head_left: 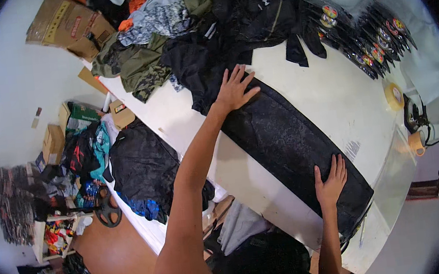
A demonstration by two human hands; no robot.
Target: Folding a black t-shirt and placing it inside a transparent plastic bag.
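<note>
A pair of dark trousers (283,135), apparently folded lengthwise into a long strip, lies diagonally across the white table (305,82). My left hand (236,90) rests flat on its far end with the fingers spread. Against the near right end my right hand (333,181) presses down, palm on the cloth and thumb apart from the fingers. Neither hand grips anything. The far end of the strip meets a heap of black clothes (190,60), so where it stops is hard to make out.
At the back are a black jacket (260,12), camouflage garments (142,62) and a cardboard box (66,27). Several packaged items (374,35) and a tape roll (394,96) line the right edge. A second surface on the left bears dark clothes (144,155). Grey cloth (244,222) lies below the table edge.
</note>
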